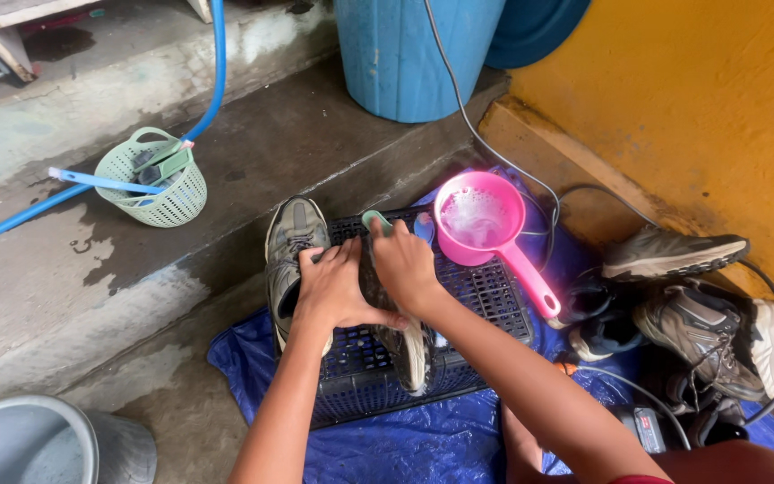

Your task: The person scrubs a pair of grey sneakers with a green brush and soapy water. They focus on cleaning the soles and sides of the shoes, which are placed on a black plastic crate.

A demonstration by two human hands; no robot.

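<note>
Both my hands on a shoe over the black crate.

My left hand [338,291] wraps fingers-down around the dark shoe [396,332] lying on the upturned black crate [485,296]; my right hand [402,262] closes on a green brush [374,220] pressed against it. My hands cover most of the shoe. A second shoe [290,246] lies just left, a pink scoop [481,220] beside.

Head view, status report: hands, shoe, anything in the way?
Left hand and right hand both grip the soapy shoe on the dark crate. Second shoe alongside. Pink scoop close right.
</note>
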